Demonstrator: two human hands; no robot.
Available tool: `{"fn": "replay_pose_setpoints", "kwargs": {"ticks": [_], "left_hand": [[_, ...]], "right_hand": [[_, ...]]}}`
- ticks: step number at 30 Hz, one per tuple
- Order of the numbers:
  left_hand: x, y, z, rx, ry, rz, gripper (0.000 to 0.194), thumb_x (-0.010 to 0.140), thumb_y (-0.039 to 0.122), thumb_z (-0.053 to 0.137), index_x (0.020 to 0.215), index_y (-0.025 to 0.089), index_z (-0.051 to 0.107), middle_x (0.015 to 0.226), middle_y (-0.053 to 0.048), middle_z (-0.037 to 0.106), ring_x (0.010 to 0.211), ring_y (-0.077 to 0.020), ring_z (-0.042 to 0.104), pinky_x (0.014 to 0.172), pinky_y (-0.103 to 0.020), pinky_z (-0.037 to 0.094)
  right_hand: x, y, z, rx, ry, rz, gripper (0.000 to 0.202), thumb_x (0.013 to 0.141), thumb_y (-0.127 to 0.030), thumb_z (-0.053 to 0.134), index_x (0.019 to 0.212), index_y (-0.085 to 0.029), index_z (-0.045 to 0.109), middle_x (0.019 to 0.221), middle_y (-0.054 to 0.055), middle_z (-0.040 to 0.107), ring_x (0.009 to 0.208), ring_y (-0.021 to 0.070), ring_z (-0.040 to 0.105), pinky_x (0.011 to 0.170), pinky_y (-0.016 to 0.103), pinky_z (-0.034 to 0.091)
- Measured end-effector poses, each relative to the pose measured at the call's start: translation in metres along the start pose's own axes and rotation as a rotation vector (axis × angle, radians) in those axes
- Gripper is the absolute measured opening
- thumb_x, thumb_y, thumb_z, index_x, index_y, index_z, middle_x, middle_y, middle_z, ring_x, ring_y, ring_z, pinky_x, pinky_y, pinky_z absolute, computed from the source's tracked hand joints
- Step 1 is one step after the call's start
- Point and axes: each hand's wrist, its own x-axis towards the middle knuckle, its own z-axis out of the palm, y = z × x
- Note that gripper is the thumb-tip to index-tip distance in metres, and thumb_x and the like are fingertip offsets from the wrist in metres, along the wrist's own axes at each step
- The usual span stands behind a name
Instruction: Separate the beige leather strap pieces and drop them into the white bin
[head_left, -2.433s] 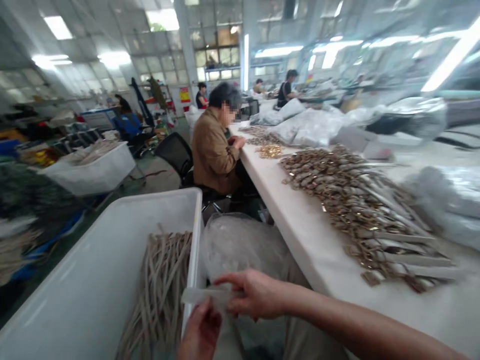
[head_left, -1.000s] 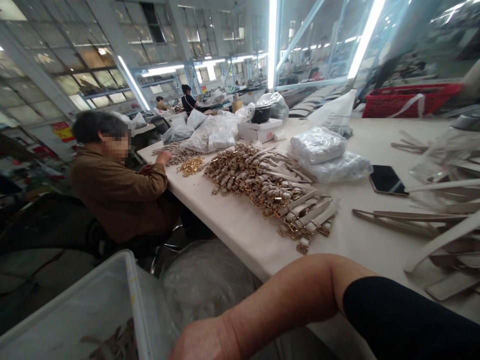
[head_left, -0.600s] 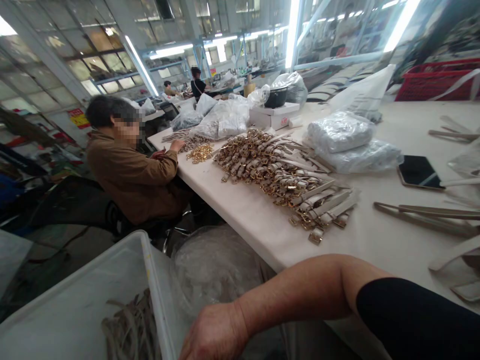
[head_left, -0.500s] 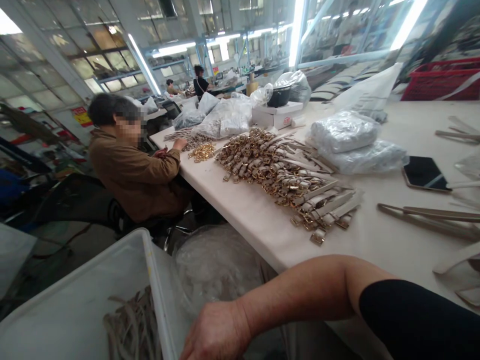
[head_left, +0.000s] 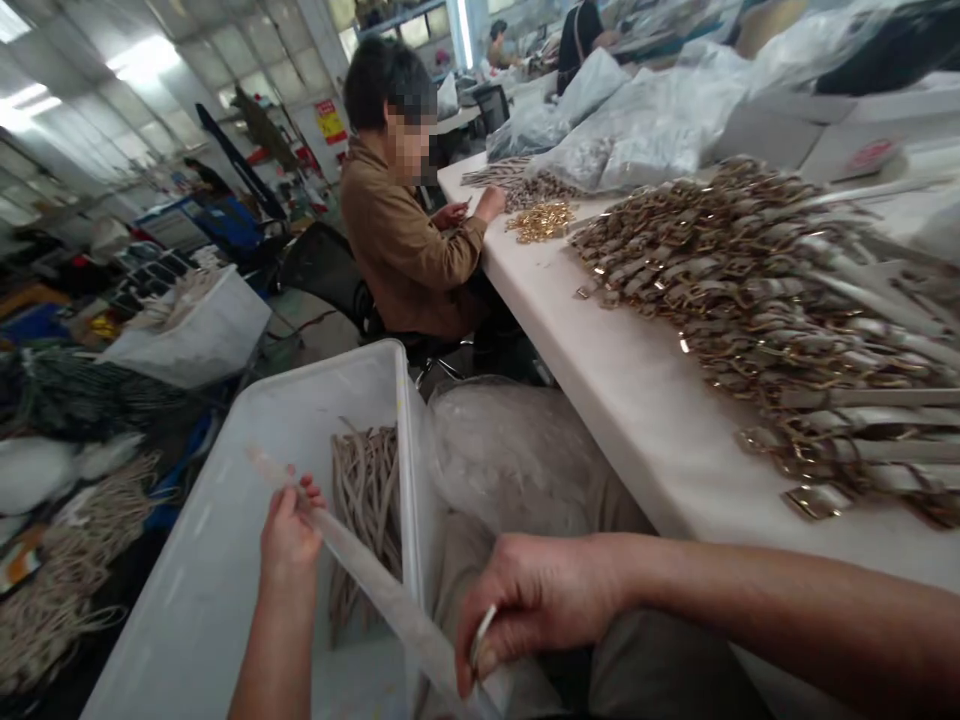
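My left hand (head_left: 291, 525) is closed around a pale beige strap (head_left: 367, 575), which slants from above the white plastic bin down toward my right hand. My right hand (head_left: 536, 600) is closed in a pinch by the strap's lower end, above my lap. Between its thumb and fingers shows a thin, shiny curved metal piece (head_left: 484, 632); its exact kind is unclear. Whether these fingers also grip the strap, I cannot tell. Inside the bin (head_left: 247, 420), along its right wall, lies a bundle of loose grey-beige straps (head_left: 367, 480).
On the white table (head_left: 600, 400) lie a big heap of buckled straps (head_left: 780, 290), small gold metal parts (head_left: 541, 220) and clear plastic bags (head_left: 645, 120). A co-worker in a brown jacket (head_left: 405, 245) sits at its far side. A filled clear bag (head_left: 510, 455) stands between bin and table.
The view has swung left and down. My left hand has come into view with the strap. My right hand, earlier low by the bin's rim, now shows the metal piece in its fingers.
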Motion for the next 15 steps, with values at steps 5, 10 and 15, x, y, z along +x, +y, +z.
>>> {"fn": "replay_pose_setpoints", "kwargs": {"ticks": [5, 10, 15], "left_hand": [[-0.033, -0.063, 0.035, 0.036, -0.291, -0.184, 0.024, 0.085, 0.022, 0.074, 0.109, 0.02, 0.07, 0.073, 0.0, 0.07, 0.054, -0.0095, 0.057, 0.049, -0.016, 0.045], [-0.086, -0.114, 0.053, 0.12, -0.49, -0.328, 0.061, 0.054, 0.044, 0.096, 0.104, 0.019, 0.072, 0.073, -0.001, 0.071, 0.054, -0.0109, 0.058, 0.051, -0.019, 0.047], [-0.105, -0.137, 0.05, 0.23, -0.511, -0.422, 0.052, 0.054, 0.046, 0.095, 0.097, 0.024, 0.075, 0.075, 0.001, 0.071, 0.052, -0.0105, 0.056, 0.051, -0.021, 0.046]], "right_hand": [[0.001, 0.022, -0.04, 0.316, 0.483, 0.141, 0.057, 0.076, -0.065, 0.075, 0.099, -0.013, 0.07, 0.079, 0.002, 0.065, 0.063, 0.0099, 0.06, 0.058, 0.021, 0.051], [-0.008, 0.035, -0.08, 0.3, 0.808, 0.098, 0.057, 0.069, -0.065, 0.081, 0.095, -0.015, 0.074, 0.091, 0.005, 0.071, 0.078, 0.0147, 0.064, 0.07, 0.027, 0.052], [-0.016, 0.038, -0.096, 0.322, 0.874, 0.027, 0.049, 0.066, -0.058, 0.085, 0.09, -0.016, 0.077, 0.134, 0.011, 0.063, 0.105, 0.0215, 0.063, 0.1, 0.039, 0.045]]}}
